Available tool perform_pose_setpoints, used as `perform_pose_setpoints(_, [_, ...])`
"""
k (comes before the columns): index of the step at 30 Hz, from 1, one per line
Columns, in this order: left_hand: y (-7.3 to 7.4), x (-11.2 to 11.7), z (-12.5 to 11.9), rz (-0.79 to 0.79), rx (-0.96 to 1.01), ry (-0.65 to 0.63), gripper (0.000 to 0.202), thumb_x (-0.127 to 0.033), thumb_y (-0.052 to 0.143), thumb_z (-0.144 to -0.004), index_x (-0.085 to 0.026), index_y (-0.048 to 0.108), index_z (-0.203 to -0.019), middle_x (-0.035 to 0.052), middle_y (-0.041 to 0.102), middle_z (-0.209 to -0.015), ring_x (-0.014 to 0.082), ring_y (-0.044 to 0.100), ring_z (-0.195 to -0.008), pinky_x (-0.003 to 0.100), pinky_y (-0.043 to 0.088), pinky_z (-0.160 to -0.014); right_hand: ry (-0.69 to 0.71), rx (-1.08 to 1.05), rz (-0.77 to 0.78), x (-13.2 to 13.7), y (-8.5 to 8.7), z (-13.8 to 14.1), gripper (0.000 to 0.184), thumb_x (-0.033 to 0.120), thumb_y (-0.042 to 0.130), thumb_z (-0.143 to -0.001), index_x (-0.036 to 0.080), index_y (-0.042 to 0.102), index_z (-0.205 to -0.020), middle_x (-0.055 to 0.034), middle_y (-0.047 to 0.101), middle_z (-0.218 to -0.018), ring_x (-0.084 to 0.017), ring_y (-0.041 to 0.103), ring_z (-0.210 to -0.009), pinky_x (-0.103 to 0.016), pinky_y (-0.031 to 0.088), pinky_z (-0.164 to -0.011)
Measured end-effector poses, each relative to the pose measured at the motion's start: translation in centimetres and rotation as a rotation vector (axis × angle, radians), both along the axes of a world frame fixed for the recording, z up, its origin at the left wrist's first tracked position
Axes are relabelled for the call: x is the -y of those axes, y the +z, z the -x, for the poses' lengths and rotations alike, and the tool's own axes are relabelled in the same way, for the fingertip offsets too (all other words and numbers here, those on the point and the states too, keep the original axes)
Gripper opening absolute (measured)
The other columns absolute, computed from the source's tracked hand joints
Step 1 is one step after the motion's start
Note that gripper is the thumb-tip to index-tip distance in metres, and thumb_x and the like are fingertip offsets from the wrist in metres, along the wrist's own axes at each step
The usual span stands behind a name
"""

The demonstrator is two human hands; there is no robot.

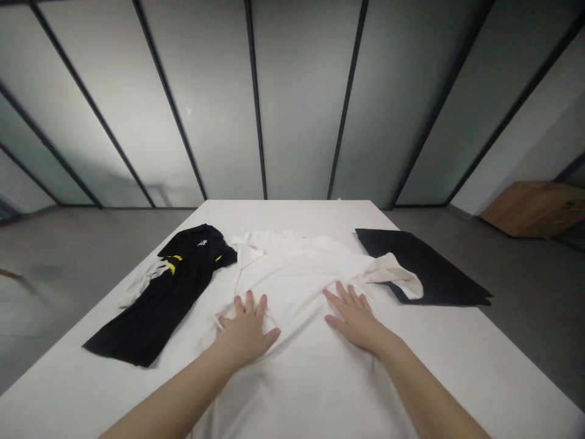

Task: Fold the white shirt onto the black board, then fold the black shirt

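Note:
A white shirt (297,274) lies spread flat in the middle of the white table (461,347), collar toward the far edge. My left hand (247,332) rests palm down on the shirt's left side, fingers spread and open. My right hand (354,317) lies flat on the shirt's right side, fingers stretched out. Neither hand grips the cloth. The shirt's right sleeve (395,274) reaches out onto a dark folded cloth.
A black garment with yellow and white marks (159,299) lies crumpled to the left of the shirt. A flat black folded cloth (429,268) sits at the right. Frosted glass wall panels stand behind the table. A wooden cabinet (534,207) is on the floor at far right.

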State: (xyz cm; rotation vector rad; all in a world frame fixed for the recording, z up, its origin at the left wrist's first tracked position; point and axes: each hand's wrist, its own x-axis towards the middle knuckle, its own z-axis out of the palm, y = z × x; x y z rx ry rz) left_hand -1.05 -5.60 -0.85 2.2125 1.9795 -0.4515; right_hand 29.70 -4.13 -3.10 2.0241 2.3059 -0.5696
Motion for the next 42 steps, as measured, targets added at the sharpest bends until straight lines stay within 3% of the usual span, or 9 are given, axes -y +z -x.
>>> perform_pose_setpoints(4, [3.1, 4.0, 0.1, 0.109, -0.051, -0.087, 0.096, -0.068, 0.058, -0.089, -0.012, 0.04, -0.165, 0.0358, 0.044, -0.16, 0.0575, 0.053, -0.136, 0.067, 0.052, -0.096, 0.089, -0.038, 0.066, 2.1, 3.4, -1.1, 0.073, 0.045, 0.065, -0.089, 0.028, 0.052, -0.159, -0.0125, 0.028, -0.176, -0.041, 0.026, -0.16, -0.055, 0.027, -0.125])
perform_pose_setpoints(7, [5.7, 4.3, 0.5, 0.182, 0.02, -0.155, 0.075, -0.068, 0.051, -0.093, -0.015, 0.065, -0.144, 0.0268, 0.07, -0.129, 0.0459, 0.071, -0.11, 0.059, 0.055, -0.092, 0.016, -0.004, 0.132, 2.9, 6.5, -1.0, 0.048, 0.047, 0.064, -0.089, 0.021, 0.074, -0.128, -0.0184, 0.071, -0.137, -0.039, 0.068, -0.122, -0.048, 0.05, -0.101])
perform_pose_setpoints(10, [6.2, 2.3, 0.0, 0.114, 0.102, -0.244, 0.067, -0.066, 0.039, -0.099, -0.015, 0.071, -0.129, 0.0222, 0.075, -0.117, 0.0424, 0.071, -0.11, 0.056, 0.055, -0.094, -0.046, 0.052, 0.084, 2.1, 8.1, 0.8, 0.043, 0.051, 0.053, -0.098, 0.021, 0.074, -0.118, -0.0166, 0.079, -0.113, -0.036, 0.074, -0.103, -0.044, 0.052, -0.088])
perform_pose_setpoints(15, [1.5, -3.7, -2.9, -0.143, 0.291, -0.271, 0.067, -0.058, 0.03, -0.107, -0.013, 0.056, -0.15, 0.0213, 0.059, -0.153, 0.0369, 0.055, -0.141, 0.054, 0.044, -0.115, -0.046, 0.077, -0.074, -1.9, 5.0, 5.5, 0.056, 0.051, 0.044, -0.104, 0.017, 0.06, -0.146, -0.0224, 0.063, -0.146, -0.039, 0.063, -0.129, -0.051, 0.045, -0.105])
perform_pose_setpoints(18, [-1.6, -7.5, -4.0, -0.215, 0.232, -0.138, 0.072, -0.061, 0.031, -0.106, -0.021, 0.039, -0.165, 0.0172, 0.027, -0.175, 0.0448, 0.024, -0.16, 0.073, 0.023, -0.123, -0.184, 0.177, -0.003, -5.1, 1.6, 7.2, 0.075, 0.063, 0.042, -0.103, 0.026, 0.033, -0.168, -0.0195, 0.019, -0.177, -0.052, 0.024, -0.157, -0.073, 0.027, -0.115])
perform_pose_setpoints(20, [-2.8, -9.9, -4.4, -0.225, 0.217, -0.078, 0.075, -0.064, 0.031, -0.105, -0.025, 0.033, -0.169, 0.0138, 0.019, -0.178, 0.0447, 0.016, -0.162, 0.076, 0.015, -0.124, -0.21, 0.175, -0.037, -7.4, -0.1, 7.5, 0.079, 0.069, 0.033, -0.104, 0.03, 0.021, -0.172, -0.0159, 0.006, -0.18, -0.053, 0.008, -0.16, -0.079, 0.013, -0.117])
perform_pose_setpoints(31, [-2.6, -18.8, -4.1, -0.264, 0.248, -0.045, 0.072, -0.064, 0.031, -0.104, -0.031, 0.034, -0.167, 0.0096, 0.024, -0.177, 0.0402, 0.02, -0.162, 0.073, 0.014, -0.125, -0.161, 0.114, -0.154, -16.4, -0.4, 6.3, 0.076, 0.072, 0.029, -0.103, 0.036, 0.026, -0.17, -0.0112, 0.011, -0.18, -0.048, 0.008, -0.161, -0.074, 0.007, -0.121])
perform_pose_setpoints(37, [-3.0, -20.3, -2.5, -0.385, 0.293, -0.057, 0.054, -0.046, 0.042, -0.105, -0.028, 0.053, -0.155, 0.0093, 0.043, -0.169, 0.0331, 0.036, -0.156, 0.057, 0.025, -0.127, -0.111, 0.132, -0.196, -18.1, -0.7, 4.2, 0.067, 0.062, 0.031, -0.106, 0.036, 0.033, -0.167, -0.0084, 0.018, -0.179, -0.042, 0.017, -0.161, -0.067, 0.011, -0.124])
perform_pose_setpoints(42, [-3.1, -19.6, 0.7, -0.48, 0.291, 0.093, 0.052, -0.041, 0.046, -0.104, -0.017, 0.058, -0.149, 0.0188, 0.053, -0.159, 0.0334, 0.051, -0.144, 0.048, 0.034, -0.121, -0.351, 0.106, -0.317, -18.0, -0.9, 1.4, 0.062, 0.048, 0.032, -0.108, 0.02, 0.046, -0.161, -0.0167, 0.031, -0.173, -0.041, 0.025, -0.157, -0.059, 0.019, -0.124])
